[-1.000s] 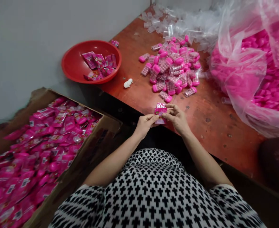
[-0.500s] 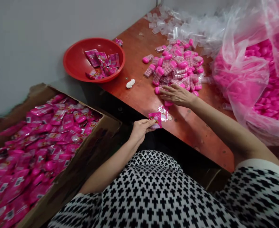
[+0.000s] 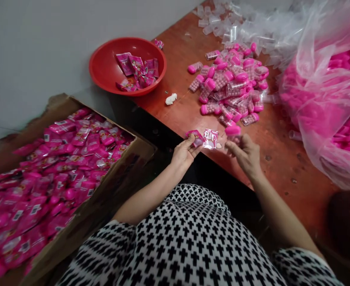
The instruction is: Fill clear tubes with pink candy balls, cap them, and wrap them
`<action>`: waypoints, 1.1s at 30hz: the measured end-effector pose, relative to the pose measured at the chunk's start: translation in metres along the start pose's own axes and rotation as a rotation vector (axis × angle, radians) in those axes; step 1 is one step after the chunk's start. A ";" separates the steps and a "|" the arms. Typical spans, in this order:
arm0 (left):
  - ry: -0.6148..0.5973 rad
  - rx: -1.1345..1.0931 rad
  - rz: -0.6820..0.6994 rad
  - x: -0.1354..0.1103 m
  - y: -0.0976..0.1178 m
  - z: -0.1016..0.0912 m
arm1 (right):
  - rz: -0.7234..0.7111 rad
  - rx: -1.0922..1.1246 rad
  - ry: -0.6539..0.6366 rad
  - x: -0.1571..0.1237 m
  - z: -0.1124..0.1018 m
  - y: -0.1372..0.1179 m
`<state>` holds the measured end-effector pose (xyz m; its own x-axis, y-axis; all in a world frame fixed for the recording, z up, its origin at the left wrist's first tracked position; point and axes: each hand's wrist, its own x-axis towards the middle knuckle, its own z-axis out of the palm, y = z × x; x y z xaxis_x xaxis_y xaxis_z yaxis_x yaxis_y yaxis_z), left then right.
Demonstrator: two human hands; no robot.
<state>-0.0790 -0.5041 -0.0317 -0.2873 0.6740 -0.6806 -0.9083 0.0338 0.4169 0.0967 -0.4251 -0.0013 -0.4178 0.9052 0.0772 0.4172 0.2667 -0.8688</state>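
Observation:
A pink printed packet (image 3: 194, 137) is pinched between the thumb and fingers of my left hand (image 3: 183, 154), at the table's front edge. Just right of it a second shiny pink packet (image 3: 210, 139) lies flat on the table. My right hand (image 3: 246, 153) is closed around a small clear bottle with a pink cap (image 3: 232, 131), held over the table. Behind it rises a pile of similar bottles (image 3: 228, 85), filled with small pale pink balls.
A red bowl (image 3: 100, 79) with several pink packets stands at the table's far left corner, near a small white lump (image 3: 171, 99). Left below is a cardboard box (image 3: 145, 147) of filled packets. Clear empty tubes (image 3: 249, 31) and a plastic bag (image 3: 300, 87) of pink caps lie behind and right.
My right hand has come back from the pile toward me, now with a bottle in it. The packet in my left hand has changed from flat to bulging open. The view has shifted slightly.

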 end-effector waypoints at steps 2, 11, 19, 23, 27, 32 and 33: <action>0.008 -0.033 -0.015 -0.002 -0.002 0.004 | 0.171 0.268 -0.082 -0.032 0.017 -0.011; -0.089 -0.050 0.016 -0.012 -0.020 0.014 | 0.321 0.418 -0.118 -0.065 0.053 -0.019; -0.193 0.065 0.060 -0.021 -0.022 0.017 | 0.322 0.494 -0.133 -0.066 0.055 -0.019; -0.265 0.188 0.115 -0.025 -0.019 0.019 | 0.330 0.601 -0.176 -0.064 0.056 -0.015; -0.352 0.270 0.157 -0.025 -0.018 0.019 | 0.241 0.482 -0.074 -0.065 0.058 -0.010; -0.368 0.332 0.103 -0.021 -0.018 0.019 | 0.198 0.377 -0.016 -0.065 0.061 -0.002; -0.357 0.332 0.082 -0.020 -0.019 0.018 | 0.194 0.365 -0.012 -0.064 0.061 0.000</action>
<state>-0.0508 -0.5047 -0.0145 -0.1793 0.8930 -0.4128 -0.7243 0.1641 0.6697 0.0741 -0.5038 -0.0360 -0.3694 0.9228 -0.1092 0.1763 -0.0458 -0.9833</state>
